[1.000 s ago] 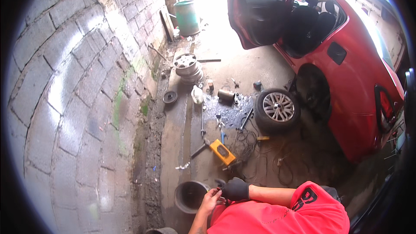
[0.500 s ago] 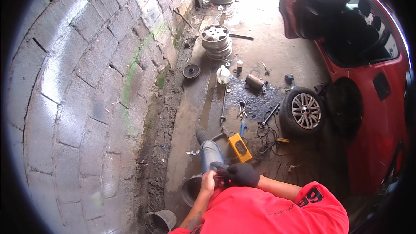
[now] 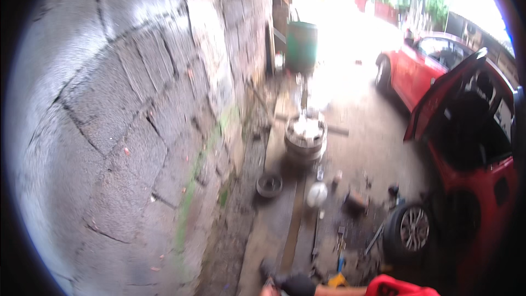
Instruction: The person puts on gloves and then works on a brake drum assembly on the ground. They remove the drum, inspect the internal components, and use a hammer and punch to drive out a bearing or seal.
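At the lower edge, my right hand (image 3: 299, 284), in a black glove, reaches inward from the red sleeve. My bare left hand (image 3: 269, 290) is beside it, mostly cut off by the picture's edge. Motion blur smears the fingers of both, and I cannot make out anything held. Just beyond them is a dark shoe (image 3: 267, 267). Part of a yellow case-like object (image 3: 338, 280) shows to the right of the gloved hand, with a blue-handled tool (image 3: 341, 263) above it.
A wheel with tyre (image 3: 408, 233) stands by the red car (image 3: 466, 148) with its door open. Farther off are stacked rims (image 3: 305, 140), a round dark part (image 3: 269, 185), a white jug (image 3: 316, 194), a metal cylinder (image 3: 356, 201) and a green drum (image 3: 301, 46). A block wall (image 3: 126, 148) runs along the left.
The view has tilted up, so the floor things sit lower and the street and more of the car show. My hands, together at my lap before, are now at the bottom edge.
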`<act>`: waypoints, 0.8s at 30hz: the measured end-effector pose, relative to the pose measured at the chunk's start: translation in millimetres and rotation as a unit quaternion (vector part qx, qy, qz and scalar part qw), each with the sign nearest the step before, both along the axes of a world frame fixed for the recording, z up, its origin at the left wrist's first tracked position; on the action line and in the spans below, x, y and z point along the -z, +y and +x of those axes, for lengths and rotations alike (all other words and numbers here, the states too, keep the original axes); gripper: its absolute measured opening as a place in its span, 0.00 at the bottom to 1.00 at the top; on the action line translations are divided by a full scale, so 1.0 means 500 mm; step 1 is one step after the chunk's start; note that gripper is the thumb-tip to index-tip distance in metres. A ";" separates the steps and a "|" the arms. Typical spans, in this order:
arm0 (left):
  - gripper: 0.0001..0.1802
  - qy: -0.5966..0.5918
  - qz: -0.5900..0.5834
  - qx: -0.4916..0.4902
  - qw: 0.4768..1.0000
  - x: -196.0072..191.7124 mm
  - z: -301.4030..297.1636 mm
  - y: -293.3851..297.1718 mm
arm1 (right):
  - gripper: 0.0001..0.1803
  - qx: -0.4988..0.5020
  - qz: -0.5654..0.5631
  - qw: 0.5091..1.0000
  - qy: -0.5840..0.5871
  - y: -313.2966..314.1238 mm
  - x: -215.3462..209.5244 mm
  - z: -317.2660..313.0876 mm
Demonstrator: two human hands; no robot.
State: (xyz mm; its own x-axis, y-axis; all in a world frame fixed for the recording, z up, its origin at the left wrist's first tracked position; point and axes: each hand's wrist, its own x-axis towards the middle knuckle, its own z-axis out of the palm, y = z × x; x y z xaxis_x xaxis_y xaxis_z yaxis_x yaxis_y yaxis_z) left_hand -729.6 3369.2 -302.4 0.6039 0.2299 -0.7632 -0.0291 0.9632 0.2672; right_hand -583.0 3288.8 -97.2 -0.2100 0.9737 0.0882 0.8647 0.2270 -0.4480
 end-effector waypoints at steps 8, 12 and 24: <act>0.13 0.114 -0.070 -0.226 0.965 -0.255 0.116 0.207 | 0.08 0.148 -0.097 0.983 0.052 0.226 -0.128 0.088; 0.25 -0.013 -0.044 -0.086 0.995 -0.282 0.198 0.294 | 0.07 0.159 -0.084 0.983 0.029 0.242 -0.094 0.146; 0.15 -0.153 0.237 0.048 0.958 -0.225 0.536 0.476 | 0.13 0.253 0.078 0.960 0.092 0.396 -0.157 0.427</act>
